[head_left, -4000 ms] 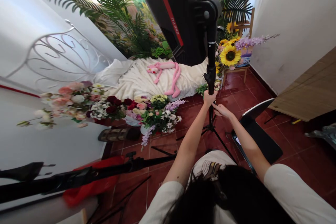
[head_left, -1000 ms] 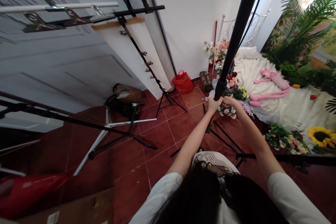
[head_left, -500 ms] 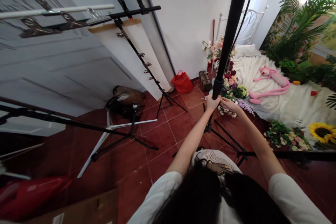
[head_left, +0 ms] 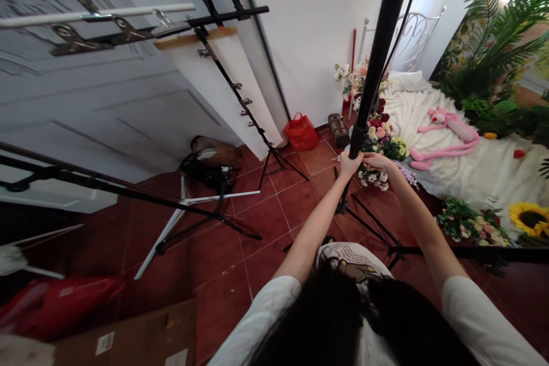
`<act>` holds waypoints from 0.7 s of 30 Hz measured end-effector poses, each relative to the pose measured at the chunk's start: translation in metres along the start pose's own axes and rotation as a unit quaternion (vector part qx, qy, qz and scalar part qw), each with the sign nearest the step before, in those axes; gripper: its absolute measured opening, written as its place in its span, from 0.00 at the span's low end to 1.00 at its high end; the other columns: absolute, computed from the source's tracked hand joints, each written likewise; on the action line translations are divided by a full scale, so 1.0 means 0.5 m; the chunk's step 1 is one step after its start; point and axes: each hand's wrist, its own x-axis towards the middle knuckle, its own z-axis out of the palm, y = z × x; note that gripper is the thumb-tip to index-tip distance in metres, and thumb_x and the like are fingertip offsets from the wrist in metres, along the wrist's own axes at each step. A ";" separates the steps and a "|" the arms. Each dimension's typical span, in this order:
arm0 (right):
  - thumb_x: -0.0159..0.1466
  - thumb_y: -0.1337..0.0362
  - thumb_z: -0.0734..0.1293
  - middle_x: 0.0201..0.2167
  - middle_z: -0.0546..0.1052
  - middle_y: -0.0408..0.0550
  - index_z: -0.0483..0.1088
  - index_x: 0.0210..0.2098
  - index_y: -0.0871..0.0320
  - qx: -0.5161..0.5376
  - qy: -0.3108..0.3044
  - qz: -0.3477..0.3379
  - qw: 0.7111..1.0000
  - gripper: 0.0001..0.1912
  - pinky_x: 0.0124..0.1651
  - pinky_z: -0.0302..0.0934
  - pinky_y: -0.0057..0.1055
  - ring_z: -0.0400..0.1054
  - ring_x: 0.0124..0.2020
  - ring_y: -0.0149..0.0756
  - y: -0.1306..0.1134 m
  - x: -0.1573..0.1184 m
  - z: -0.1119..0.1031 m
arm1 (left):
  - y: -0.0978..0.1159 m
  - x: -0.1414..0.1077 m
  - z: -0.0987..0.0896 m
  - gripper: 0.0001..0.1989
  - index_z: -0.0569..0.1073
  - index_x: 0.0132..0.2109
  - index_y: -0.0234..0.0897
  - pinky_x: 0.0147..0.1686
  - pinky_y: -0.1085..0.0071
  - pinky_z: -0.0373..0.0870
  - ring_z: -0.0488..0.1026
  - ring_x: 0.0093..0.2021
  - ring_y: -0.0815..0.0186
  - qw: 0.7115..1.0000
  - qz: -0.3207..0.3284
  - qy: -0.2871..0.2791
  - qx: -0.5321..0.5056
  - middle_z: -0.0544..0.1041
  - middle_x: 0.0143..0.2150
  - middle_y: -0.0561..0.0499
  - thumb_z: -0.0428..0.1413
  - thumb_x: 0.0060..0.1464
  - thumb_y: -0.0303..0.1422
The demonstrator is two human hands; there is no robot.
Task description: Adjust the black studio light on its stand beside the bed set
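Clearly, both hands were at the black stand.

From where I stood, the left arm and right arm reached forward and down, nearly straight; the left hand was wrapped round the pole, while the right hand sat just beside it, fingers bent inward, though I couldn't tell whether they pinched anything. The stand rose from the tiled floor near the flowers by the bed, its long axis running upward, the top leaning rightward in view.
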 end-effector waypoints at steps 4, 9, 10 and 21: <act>0.64 0.63 0.68 0.21 0.67 0.35 0.65 0.35 0.55 0.092 0.054 0.050 0.993 0.07 0.26 0.60 0.21 0.60 0.21 0.24 -0.003 -0.010 0.030 | -0.002 0.001 -0.002 0.21 0.62 0.15 0.36 0.21 0.75 0.51 0.56 0.20 0.75 1.000 0.001 0.002 0.000 0.59 0.15 0.58 0.67 0.40 0.34; 0.63 0.55 0.69 0.24 0.70 0.39 0.66 0.31 0.57 0.098 0.118 0.008 0.988 0.13 0.32 0.62 0.23 0.64 0.27 0.28 -0.009 -0.012 0.047 | -0.005 0.000 0.001 0.22 0.61 0.14 0.36 0.21 0.75 0.50 0.55 0.19 0.75 1.000 -0.008 0.003 0.000 0.58 0.15 0.58 0.67 0.40 0.35; 0.62 0.53 0.70 0.26 0.71 0.40 0.67 0.30 0.57 0.098 0.135 -0.019 0.986 0.14 0.34 0.63 0.24 0.66 0.30 0.29 -0.014 -0.012 0.046 | -0.005 0.000 0.002 0.22 0.61 0.15 0.36 0.21 0.75 0.51 0.55 0.20 0.75 1.000 -0.010 0.007 0.000 0.58 0.15 0.58 0.67 0.41 0.34; 0.51 0.56 0.80 0.45 0.79 0.49 0.69 0.54 0.53 0.088 0.017 -0.293 0.952 0.34 0.51 0.71 0.37 0.74 0.51 0.43 -0.191 -0.089 0.018 | -0.006 0.001 0.000 0.21 0.61 0.16 0.36 0.22 0.75 0.51 0.56 0.20 0.75 1.000 -0.020 0.002 -0.010 0.60 0.15 0.58 0.66 0.41 0.31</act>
